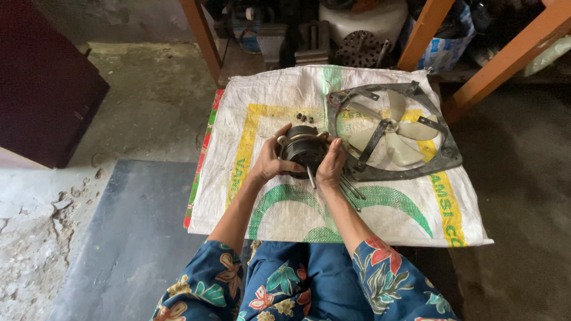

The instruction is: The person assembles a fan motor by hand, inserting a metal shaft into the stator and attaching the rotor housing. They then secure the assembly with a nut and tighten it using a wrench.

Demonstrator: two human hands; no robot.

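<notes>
A dark round fan motor (pixel 304 150) with a metal shaft pointing toward me is gripped between both hands above a white woven sack (pixel 279 101). My left hand (pixel 270 161) wraps its left side, my right hand (pixel 331 166) its right side. To the right lies a grey exhaust fan frame (pixel 446 154) with pale blades (pixel 399 134) inside it. A few small dark nuts (pixel 304 117) sit on the sack just beyond the motor. Several thin metal rods (pixel 352 191) lie by my right wrist.
The sack covers a low stand in front of my knees. Behind it stands an orange wooden frame (pixel 205 38) with motor parts and a white container (pixel 363 21) on its shelf. A dark slab (pixel 131 238) lies on the floor at left, and a dark red cabinet (pixel 41 83) is further left.
</notes>
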